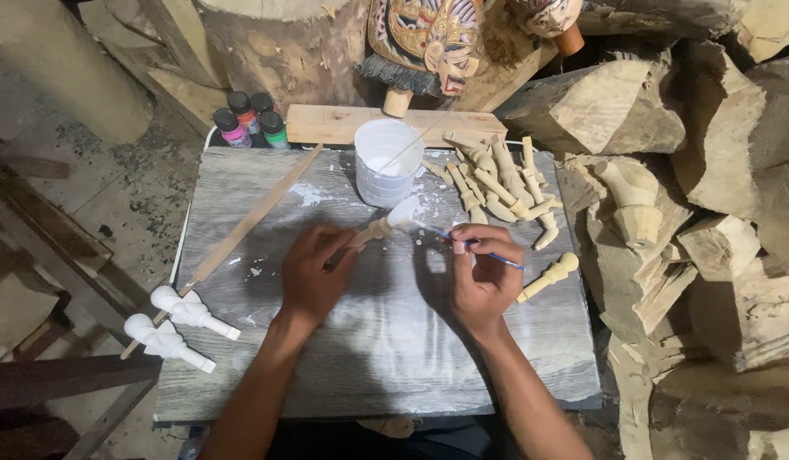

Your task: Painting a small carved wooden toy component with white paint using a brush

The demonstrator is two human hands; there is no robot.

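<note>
My left hand (313,273) grips the bare wooden stem of a small carved wooden piece (384,225) whose far end is coated white. My right hand (484,273) pinches a thin blue-handled paintbrush (497,257), its tip touching the white end of that piece. Both hands hover over a grey wood-grain board (369,349). Just beyond the piece stands a white plastic cup (388,162) of white paint with a stick in it.
Several unpainted carved wooden pieces (497,183) lie at the board's far right, one more (549,276) beside my right hand. Two white-painted pieces (177,328) rest at the left edge. A long wooden slat (250,217), small paint bottles (248,119), carved masks (424,38) and rough wood blocks (718,213) surround the board.
</note>
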